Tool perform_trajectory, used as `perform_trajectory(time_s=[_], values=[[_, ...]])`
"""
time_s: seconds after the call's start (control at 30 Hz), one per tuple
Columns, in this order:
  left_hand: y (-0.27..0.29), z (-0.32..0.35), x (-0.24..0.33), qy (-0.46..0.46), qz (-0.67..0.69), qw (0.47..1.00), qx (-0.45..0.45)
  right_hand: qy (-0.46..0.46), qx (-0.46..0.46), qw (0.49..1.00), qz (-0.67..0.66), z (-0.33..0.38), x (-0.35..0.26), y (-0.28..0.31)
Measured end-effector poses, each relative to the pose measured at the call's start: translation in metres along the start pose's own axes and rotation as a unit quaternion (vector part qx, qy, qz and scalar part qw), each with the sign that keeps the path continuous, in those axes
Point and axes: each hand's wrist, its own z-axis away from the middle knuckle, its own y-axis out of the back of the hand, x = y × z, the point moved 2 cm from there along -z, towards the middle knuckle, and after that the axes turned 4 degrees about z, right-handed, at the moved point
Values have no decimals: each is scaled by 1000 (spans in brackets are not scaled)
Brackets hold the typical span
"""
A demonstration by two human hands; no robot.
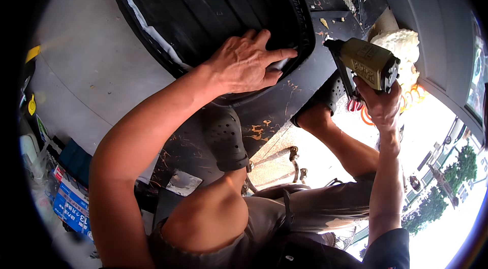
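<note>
While the left hand (249, 60) lies spread flat on the lower right rim of the black seat base (203, 10) in the upper middle of the frame, the right hand (381, 104) grips a staple gun (366, 60) just right of it, nose toward the rim, near but apart.

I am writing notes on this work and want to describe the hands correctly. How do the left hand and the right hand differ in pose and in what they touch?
The left hand lies flat, fingers spread, pressing on the rim of the black seat base; the right hand is closed around the grip of the olive pneumatic stapler. The left hand is palm down; the right hand holds its tool raised, beside the base. Both are bare.
</note>
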Motion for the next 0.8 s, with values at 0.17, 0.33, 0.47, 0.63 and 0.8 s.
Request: perform_trajectory(time_s=[0.17,0.33,0.47,0.63,0.8], values=[[0,-4,-3,-17,17,1000,-6,74,-26,994,77,42,-36,-17],[-3,-4,-5,-22,41,999,14,39,-57,996,53,32,-43,-32],[-7,-3,-7,-18,38,999,31,60,-71,991,100,28,-45,-38],[-11,-3,-4,-8,32,998,54,38,-66,992,102,29,-53,-45],[-10,-3,-4,-8,37,997,62,44,-88,983,154,26,-64,-45]])
